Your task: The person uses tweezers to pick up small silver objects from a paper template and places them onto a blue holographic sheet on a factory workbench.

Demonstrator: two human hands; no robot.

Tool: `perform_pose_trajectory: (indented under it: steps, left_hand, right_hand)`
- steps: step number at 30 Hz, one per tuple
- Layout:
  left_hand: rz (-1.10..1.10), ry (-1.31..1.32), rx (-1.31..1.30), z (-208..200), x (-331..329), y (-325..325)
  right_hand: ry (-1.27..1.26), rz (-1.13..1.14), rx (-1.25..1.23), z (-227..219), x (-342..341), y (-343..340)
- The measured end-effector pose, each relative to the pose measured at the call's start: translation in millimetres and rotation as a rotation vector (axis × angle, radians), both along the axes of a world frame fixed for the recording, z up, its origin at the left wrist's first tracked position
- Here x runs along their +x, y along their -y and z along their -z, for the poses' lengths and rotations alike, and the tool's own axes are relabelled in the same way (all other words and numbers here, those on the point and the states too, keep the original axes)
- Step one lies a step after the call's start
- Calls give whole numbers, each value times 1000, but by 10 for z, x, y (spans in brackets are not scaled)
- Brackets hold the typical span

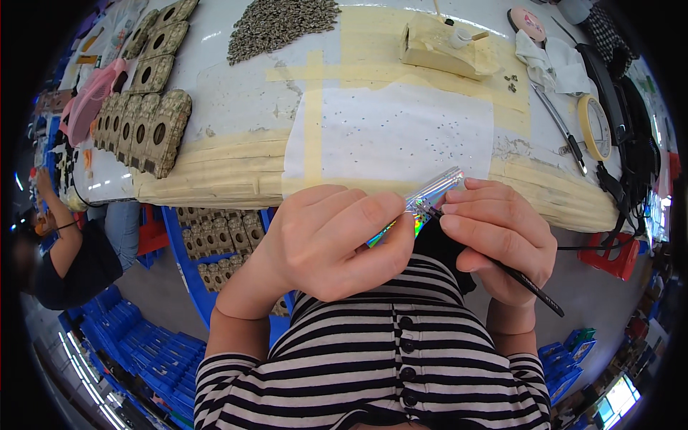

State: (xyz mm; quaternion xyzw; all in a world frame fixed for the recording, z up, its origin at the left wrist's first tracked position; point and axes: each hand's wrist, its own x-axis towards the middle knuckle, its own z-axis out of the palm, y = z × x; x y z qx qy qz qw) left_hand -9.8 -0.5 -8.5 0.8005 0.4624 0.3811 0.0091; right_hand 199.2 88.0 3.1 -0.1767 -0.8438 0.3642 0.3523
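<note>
A shiny holographic plastic packet (436, 189) is pinched between the thumb and fingers of my left hand (337, 240), just in front of the table's near edge. My right hand (502, 233) has its fingers closed round a slim black pen-like tool (529, 285). The tool's tip meets the packet, where a few tiny dark bits show; its tail slants down to the right. The right fingertips are close against the packet's edge. Beyond both hands lies a white paper sheet (390, 136) sprinkled with small specks. My fingers hide part of the packet.
Camouflage-patterned cases (147, 129) stand at left by a pink basket (93, 100). A heap of small metallic parts (283, 29), a tape-covered block (444, 50), a tape roll (593, 127) and a box cutter (562, 132) lie farther out. Another person (79, 251) sits at left.
</note>
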Motion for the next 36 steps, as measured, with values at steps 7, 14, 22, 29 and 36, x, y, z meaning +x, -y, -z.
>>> perform_pose_trajectory:
  steps: [7,14,22,29,36]
  left_hand:
    - [-2,8,-1,20,-9,11]
    - [-64,337,-132,-11,-3,-17]
    - [-148,1253,-801,-146,34,-22]
    - [-112,1383,-876,-183,13,-21]
    - [-17,1296,-1014,-232,-59,-87]
  right_hand:
    - [25,-3,16,-3,-14,2]
    - [-120,76,-9,-23,47,14]
    - [-57,59,60,-74,39,51]
    - [19,56,47,-86,-57,81]
    - [7,53,67,-9,-70,11]
